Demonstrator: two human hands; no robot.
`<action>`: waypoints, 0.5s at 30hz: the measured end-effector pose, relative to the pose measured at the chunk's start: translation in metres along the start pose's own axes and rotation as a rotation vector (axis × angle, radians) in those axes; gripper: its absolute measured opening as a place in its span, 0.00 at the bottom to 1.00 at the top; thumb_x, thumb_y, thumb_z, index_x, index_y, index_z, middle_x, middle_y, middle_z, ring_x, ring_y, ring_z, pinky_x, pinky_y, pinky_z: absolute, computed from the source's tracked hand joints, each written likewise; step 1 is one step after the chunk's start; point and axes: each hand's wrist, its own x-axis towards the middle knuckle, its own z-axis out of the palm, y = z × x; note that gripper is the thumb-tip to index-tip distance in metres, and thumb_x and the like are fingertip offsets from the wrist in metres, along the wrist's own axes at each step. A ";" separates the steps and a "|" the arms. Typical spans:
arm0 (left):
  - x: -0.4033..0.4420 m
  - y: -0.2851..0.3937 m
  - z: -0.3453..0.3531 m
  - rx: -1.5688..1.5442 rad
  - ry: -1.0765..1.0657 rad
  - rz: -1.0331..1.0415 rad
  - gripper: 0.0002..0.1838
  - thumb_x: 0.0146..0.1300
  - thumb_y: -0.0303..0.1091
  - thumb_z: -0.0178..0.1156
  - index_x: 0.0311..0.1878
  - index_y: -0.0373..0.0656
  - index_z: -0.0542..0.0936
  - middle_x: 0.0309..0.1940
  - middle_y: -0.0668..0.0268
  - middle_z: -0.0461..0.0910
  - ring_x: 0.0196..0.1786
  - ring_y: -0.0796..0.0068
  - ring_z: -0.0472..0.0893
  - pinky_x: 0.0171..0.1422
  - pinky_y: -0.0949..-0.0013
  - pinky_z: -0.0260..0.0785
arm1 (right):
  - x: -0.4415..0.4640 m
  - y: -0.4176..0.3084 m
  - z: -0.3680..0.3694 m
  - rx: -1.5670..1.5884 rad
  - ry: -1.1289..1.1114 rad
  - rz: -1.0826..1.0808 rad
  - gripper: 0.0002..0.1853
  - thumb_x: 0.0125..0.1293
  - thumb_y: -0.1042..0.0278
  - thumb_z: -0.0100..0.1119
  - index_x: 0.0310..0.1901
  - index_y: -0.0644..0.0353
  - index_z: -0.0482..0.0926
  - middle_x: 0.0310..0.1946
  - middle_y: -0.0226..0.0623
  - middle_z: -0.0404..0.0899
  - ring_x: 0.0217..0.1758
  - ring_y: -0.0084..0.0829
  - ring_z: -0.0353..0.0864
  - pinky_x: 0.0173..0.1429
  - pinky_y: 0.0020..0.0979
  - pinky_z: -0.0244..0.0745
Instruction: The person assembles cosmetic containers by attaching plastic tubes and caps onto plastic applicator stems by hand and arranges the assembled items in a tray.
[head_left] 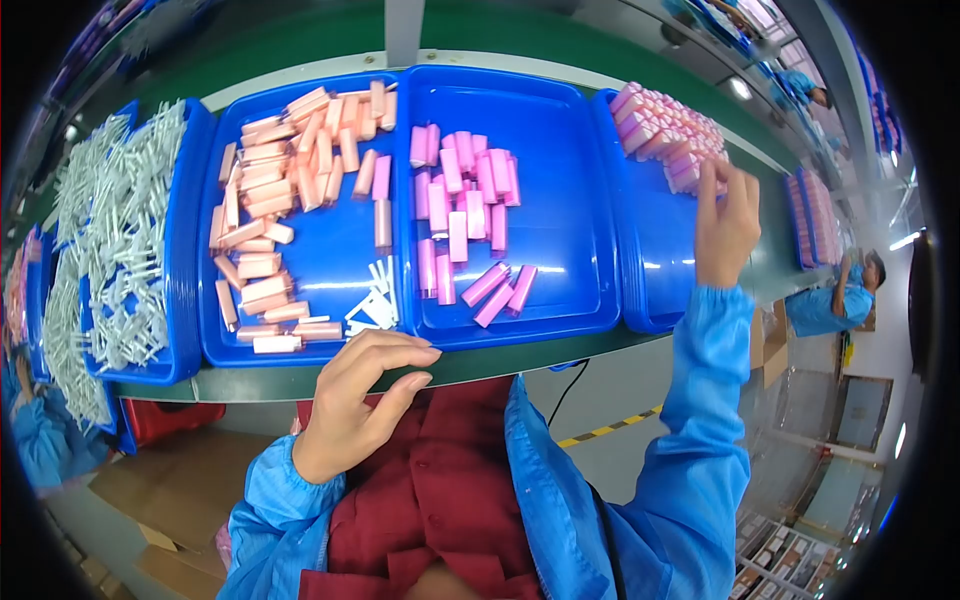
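Observation:
My left hand (365, 395) is held at the near edge of the table, with its fingers bent, its thumb apart and nothing between them. My right hand (730, 215) reaches to the right-hand tray. Its fingers are bent down together at the edge of a neatly packed block of pink-and-white pieces (665, 130); whatever lies under the fingertips is hidden. Loose pink rectangular tubes (458, 235) lie in the middle blue tray (560, 210). Many peach tubes (265, 200) and several white sticks (375, 305) are in the blue tray (335, 250) to its left.
Heaps of pale thin plastic stems (130, 240) fill blue trays at the far left. A pink stack (812, 215) stands beyond the right tray. Cardboard (180, 490) lies below the table at left. A co-worker in blue (835, 300) is at right, another blue sleeve (50, 435) at left.

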 end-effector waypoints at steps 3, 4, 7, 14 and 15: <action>0.001 -0.001 0.001 -0.042 -0.002 -0.003 0.12 0.60 0.18 0.66 0.47 0.36 0.83 0.45 0.55 0.85 0.50 0.60 0.84 0.57 0.63 0.75 | -0.034 -0.059 -0.018 0.368 -0.344 -0.263 0.08 0.59 0.75 0.68 0.41 0.60 0.83 0.40 0.37 0.82 0.36 0.42 0.80 0.39 0.41 0.76; 0.001 -0.001 0.001 -0.043 0.001 -0.008 0.12 0.60 0.18 0.66 0.47 0.37 0.83 0.44 0.56 0.85 0.49 0.61 0.84 0.57 0.63 0.76 | -0.043 -0.073 -0.021 0.404 -0.481 -0.413 0.11 0.56 0.76 0.67 0.42 0.59 0.83 0.41 0.36 0.82 0.37 0.41 0.79 0.40 0.39 0.76; 0.000 -0.005 -0.003 -0.021 0.034 0.043 0.11 0.62 0.22 0.67 0.48 0.39 0.84 0.45 0.60 0.86 0.48 0.62 0.84 0.54 0.63 0.76 | -0.063 -0.107 -0.014 0.369 -0.704 -0.736 0.16 0.49 0.77 0.65 0.43 0.57 0.84 0.42 0.33 0.82 0.41 0.37 0.78 0.45 0.37 0.73; -0.021 0.000 -0.059 0.183 0.335 0.131 0.10 0.64 0.25 0.67 0.48 0.41 0.85 0.43 0.62 0.84 0.47 0.63 0.83 0.55 0.63 0.74 | -0.059 -0.130 -0.004 0.420 -0.776 -0.726 0.17 0.47 0.82 0.65 0.42 0.60 0.81 0.39 0.36 0.79 0.42 0.39 0.77 0.46 0.39 0.70; -0.025 0.001 -0.072 0.229 0.384 0.123 0.10 0.64 0.25 0.67 0.48 0.41 0.85 0.43 0.61 0.84 0.47 0.63 0.83 0.55 0.63 0.74 | -0.056 -0.132 -0.005 0.426 -0.777 -0.707 0.17 0.47 0.83 0.65 0.41 0.60 0.80 0.38 0.37 0.79 0.42 0.40 0.77 0.46 0.39 0.70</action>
